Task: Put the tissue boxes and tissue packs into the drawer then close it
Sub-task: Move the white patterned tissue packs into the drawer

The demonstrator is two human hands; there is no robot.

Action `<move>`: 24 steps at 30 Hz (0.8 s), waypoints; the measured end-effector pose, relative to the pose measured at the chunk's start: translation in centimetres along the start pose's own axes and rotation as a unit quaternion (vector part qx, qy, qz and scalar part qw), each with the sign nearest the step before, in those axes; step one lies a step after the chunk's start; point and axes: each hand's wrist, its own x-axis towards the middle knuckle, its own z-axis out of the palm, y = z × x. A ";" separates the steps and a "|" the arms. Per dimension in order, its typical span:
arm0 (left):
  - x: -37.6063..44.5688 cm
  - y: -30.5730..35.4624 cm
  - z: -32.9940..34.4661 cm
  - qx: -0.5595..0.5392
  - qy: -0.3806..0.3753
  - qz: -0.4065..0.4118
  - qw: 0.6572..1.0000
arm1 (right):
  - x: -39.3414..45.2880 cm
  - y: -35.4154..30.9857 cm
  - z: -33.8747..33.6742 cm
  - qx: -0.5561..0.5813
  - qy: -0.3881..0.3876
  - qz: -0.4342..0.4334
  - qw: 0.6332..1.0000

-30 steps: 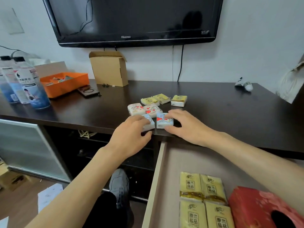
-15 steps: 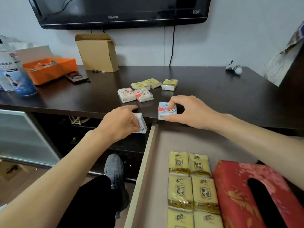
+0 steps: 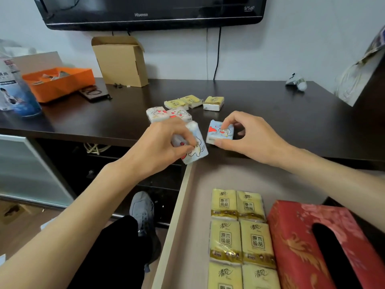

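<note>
My left hand (image 3: 164, 146) grips a small blue cartoon tissue pack (image 3: 196, 148), tilted on edge just past the cabinet's front edge. My right hand (image 3: 248, 136) pinches a second blue cartoon pack (image 3: 218, 132) above the edge. Two white-and-red cartoon packs (image 3: 168, 113) and three yellow packs (image 3: 193, 101) lie on the dark cabinet top (image 3: 270, 109) behind. Below, the open drawer (image 3: 177, 222) holds several yellow tissue packs (image 3: 239, 236) in rows and a red tissue box (image 3: 316, 247) to their right.
A cardboard box (image 3: 120, 59), an orange tray (image 3: 58, 82), a dark flat case (image 3: 94, 93) and a water bottle (image 3: 14, 88) stand at the back left. A small white-and-black object (image 3: 296, 82) lies back right. A TV (image 3: 150, 11) hangs above. My knee and shoe (image 3: 141, 213) are left of the drawer.
Both hands have lifted the two blue packs off the cabinet top and drawn them toward the drawer. The left pack is now turned on edge.
</note>
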 end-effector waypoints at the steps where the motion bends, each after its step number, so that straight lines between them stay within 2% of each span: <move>1: 0.0 0.6 0.1 -0.031 -0.007 -0.016 0.999 | -0.9 0.0 -0.5 0.021 0.003 0.001 1.000; 3: 0.0 1.6 0.9 -0.084 -0.044 -0.054 0.994 | -3.1 -0.1 -1.5 0.052 0.001 0.004 0.999; 6: -0.2 2.6 2.6 -0.121 -0.140 -0.092 0.978 | -6.8 0.1 -2.6 0.053 -0.016 0.007 0.998; 12: -0.1 2.9 5.8 -0.138 -0.260 -0.131 0.947 | -10.8 1.3 -3.0 -0.051 -0.076 0.037 0.995; 15: -0.2 3.0 7.2 -0.084 -0.285 -0.102 0.949 | -10.9 2.0 -2.5 -0.092 -0.120 0.063 0.986; 18: -0.4 3.1 8.6 -0.030 -0.272 -0.061 0.960 | -10.7 2.5 -1.9 -0.111 -0.141 0.081 0.980; 24: -0.5 2.6 9.4 -0.023 -0.295 -0.061 0.953 | -10.2 2.9 -0.9 -0.134 -0.163 0.108 0.972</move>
